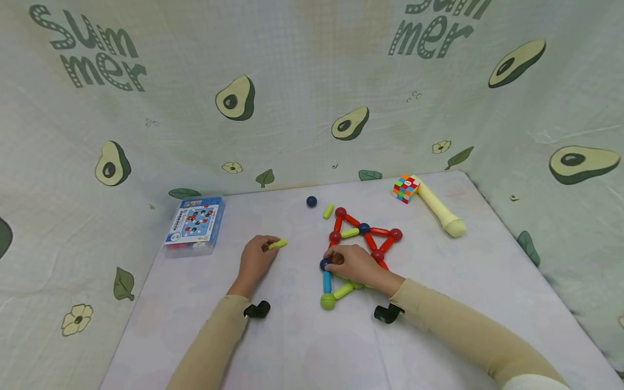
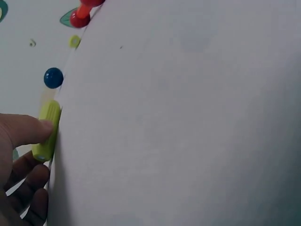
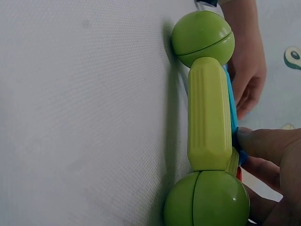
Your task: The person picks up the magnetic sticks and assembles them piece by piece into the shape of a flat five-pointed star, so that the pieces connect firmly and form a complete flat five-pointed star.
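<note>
My left hand [image 1: 257,259] pinches a yellow-green magnetic rod [image 1: 278,244] between thumb and fingers, left of the structure. The left wrist view shows the thumb lying across that rod [image 2: 47,134]. With my right hand [image 1: 359,265], I pinch a dark blue ball [image 1: 325,264] on the left side of a flat frame of balls and rods. A light blue rod [image 1: 327,282] links this ball to a green ball [image 1: 328,301]. Red rods and red balls [image 1: 340,212] form the far part, around another dark blue ball [image 1: 364,228]. My right hand and forearm hide some of the middle.
Beyond the frame lie a loose dark blue ball [image 1: 311,201] and a short yellow-green rod [image 1: 329,211]. A clear plastic box with a printed label [image 1: 195,225] sits at the left. Far right are a puzzle cube [image 1: 405,188] and a pale yellow stick-like object [image 1: 441,211].
</note>
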{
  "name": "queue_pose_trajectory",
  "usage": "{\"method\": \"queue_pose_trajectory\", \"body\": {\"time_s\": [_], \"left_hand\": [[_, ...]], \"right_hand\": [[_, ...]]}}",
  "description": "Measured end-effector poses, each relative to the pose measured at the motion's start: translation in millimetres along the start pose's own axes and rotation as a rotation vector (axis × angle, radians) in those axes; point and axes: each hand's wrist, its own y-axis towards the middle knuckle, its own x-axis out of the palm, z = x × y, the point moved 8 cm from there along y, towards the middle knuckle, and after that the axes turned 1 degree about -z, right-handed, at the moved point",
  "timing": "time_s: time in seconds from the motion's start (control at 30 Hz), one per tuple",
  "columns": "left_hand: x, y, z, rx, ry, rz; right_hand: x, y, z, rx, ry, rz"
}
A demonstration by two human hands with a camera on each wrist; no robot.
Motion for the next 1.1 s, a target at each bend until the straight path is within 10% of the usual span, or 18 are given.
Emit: {"method": "queue_pose_trajectory", "body": {"time_s": [0.6,1.1], "left_hand": [[41.5,-15.8,44.3,0.208,-0.064,-0.322],[48.6,-18.7,62.8,0.241,-0.051,-0.37]], "right_hand": [[-1,-1,-2,-0.02,-0.004,-0.01],[-1,0,-5,-0.017,-0.023,-0.016]]}}
